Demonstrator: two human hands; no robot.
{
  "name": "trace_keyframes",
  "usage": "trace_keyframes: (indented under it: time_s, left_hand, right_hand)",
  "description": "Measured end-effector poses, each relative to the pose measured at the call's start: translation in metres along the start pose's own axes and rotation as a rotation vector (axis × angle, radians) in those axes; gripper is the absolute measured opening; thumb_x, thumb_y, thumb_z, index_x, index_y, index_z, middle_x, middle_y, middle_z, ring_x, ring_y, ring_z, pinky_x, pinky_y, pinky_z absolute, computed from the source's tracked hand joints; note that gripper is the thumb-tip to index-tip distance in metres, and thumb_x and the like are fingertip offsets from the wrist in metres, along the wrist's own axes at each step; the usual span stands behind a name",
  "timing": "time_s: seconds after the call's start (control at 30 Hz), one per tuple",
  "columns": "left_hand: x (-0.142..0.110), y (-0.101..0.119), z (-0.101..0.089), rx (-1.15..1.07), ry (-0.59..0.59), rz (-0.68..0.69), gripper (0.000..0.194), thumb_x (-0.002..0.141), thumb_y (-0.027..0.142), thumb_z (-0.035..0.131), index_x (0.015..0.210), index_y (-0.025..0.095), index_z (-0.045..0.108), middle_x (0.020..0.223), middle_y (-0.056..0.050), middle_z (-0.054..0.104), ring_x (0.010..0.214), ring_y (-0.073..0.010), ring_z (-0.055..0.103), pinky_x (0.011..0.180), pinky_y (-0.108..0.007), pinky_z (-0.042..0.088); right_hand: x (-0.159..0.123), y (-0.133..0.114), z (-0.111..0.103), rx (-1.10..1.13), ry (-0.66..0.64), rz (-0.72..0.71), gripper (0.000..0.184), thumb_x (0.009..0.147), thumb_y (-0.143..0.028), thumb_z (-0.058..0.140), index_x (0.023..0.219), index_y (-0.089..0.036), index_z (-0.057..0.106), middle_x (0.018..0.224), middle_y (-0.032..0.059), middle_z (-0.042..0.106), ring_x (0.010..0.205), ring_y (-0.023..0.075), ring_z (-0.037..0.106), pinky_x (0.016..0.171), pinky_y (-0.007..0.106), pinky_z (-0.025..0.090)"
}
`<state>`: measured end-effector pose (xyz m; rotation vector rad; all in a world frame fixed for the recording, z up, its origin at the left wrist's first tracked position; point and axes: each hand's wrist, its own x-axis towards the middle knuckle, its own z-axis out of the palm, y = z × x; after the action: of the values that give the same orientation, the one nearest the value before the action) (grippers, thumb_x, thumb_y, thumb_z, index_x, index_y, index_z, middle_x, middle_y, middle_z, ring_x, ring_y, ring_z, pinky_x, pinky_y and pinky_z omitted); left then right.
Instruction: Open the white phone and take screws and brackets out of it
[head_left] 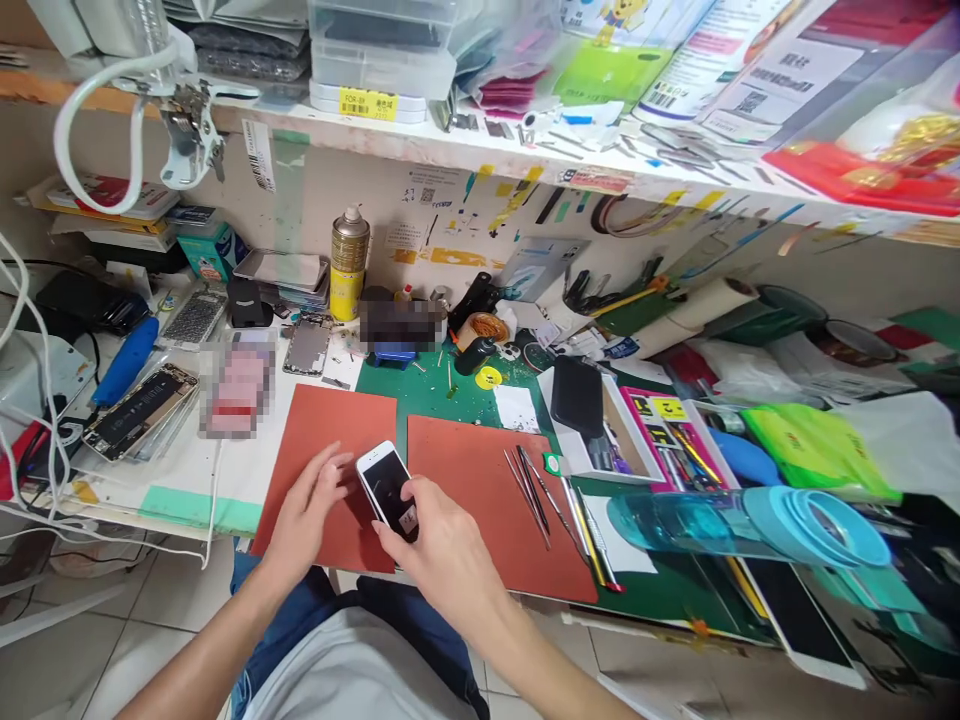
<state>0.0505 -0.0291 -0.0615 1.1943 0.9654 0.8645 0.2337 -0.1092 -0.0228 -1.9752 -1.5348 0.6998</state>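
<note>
A white smartphone [384, 480] with a dark screen is gripped in my right hand [444, 535], tilted above the seam side of the left reddish-brown mat [330, 420]. The right thumb lies over the screen's edge, and a small pale patch shows low on the glass. Just left of the phone, my left hand [311, 500] hovers over the same mat with its fingers apart and nothing in them. Tweezers [527, 495] and slim tools [589, 530] lie on the right mat [465, 460].
On the right lie a blue water bottle [675, 520] and a white-framed screen [802, 615]. A white box [630, 450] sits behind the tools. An opened phone [139, 410] and cables are at left. A spray can [349, 265] stands under the loaded shelf [525, 150].
</note>
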Motion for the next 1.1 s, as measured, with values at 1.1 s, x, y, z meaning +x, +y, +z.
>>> trace_keyframes:
  time_s: [1.1]
  left_hand:
    - [-0.016, 0.024, 0.045, -0.719, -0.006, -0.135, 0.073, 0.103, 0.079, 0.045, 0.146, 0.022, 0.064, 0.126, -0.014, 0.075, 0.115, -0.0291, 0.073, 0.102, -0.043, 0.059]
  right_hand:
    - [-0.049, -0.01, 0.032, -0.056, 0.363, -0.399, 0.046, 0.105, -0.029, 0.066, 0.148, -0.019, 0.055, 0.139, 0.0209, 0.069, 0.125, 0.035, 0.07, 0.094, 0.05, 0.067]
